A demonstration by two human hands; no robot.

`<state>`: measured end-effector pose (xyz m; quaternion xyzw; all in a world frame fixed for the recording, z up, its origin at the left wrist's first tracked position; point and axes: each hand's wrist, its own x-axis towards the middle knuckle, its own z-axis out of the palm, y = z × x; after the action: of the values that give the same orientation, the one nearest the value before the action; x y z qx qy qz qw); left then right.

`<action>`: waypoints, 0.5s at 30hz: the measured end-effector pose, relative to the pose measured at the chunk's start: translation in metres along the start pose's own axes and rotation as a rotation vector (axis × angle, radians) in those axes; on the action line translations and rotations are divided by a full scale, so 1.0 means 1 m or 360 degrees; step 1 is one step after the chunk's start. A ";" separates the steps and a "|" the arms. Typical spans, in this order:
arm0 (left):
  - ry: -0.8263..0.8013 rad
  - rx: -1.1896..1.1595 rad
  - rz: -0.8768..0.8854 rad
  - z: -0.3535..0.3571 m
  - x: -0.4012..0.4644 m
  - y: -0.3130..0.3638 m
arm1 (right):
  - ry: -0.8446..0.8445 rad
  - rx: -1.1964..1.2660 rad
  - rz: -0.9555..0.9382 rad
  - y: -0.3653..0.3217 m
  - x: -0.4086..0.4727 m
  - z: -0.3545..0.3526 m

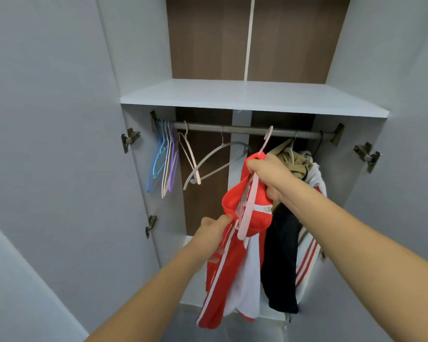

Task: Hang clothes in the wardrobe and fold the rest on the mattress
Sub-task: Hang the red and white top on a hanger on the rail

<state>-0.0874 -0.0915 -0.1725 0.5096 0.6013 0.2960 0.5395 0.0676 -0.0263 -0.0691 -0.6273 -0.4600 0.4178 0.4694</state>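
I can't make out how the red jacket (232,255) sits on the pink hanger (251,196), since cloth bunches over its shoulders, and the clothes already on the rail (245,130) are half hidden behind my right hand (269,176). That hand grips the hanger's neck with the collar, its hook just under the rail; my left hand (214,233) pinches the jacket's red edge lower left

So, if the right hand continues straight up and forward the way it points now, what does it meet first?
Probably the rail. The right hand grips the pink hanger carrying the red garment, and the hook already sits at the rail, just left of the hung beige garment. Depth is unclear.
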 end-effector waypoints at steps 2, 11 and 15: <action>-0.0017 0.0039 -0.0032 0.019 0.011 0.001 | -0.0044 -0.0070 -0.0033 0.000 0.005 -0.011; -0.0108 -0.0002 -0.0100 0.067 0.043 0.019 | -0.0065 -0.0157 -0.0098 0.020 0.033 -0.043; -0.0095 0.0038 -0.0163 0.084 0.041 0.022 | -0.0164 -0.0186 -0.0128 0.023 0.044 -0.055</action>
<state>0.0028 -0.0632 -0.1873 0.4933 0.6136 0.2456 0.5655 0.1347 0.0021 -0.0838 -0.6122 -0.5319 0.4029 0.4241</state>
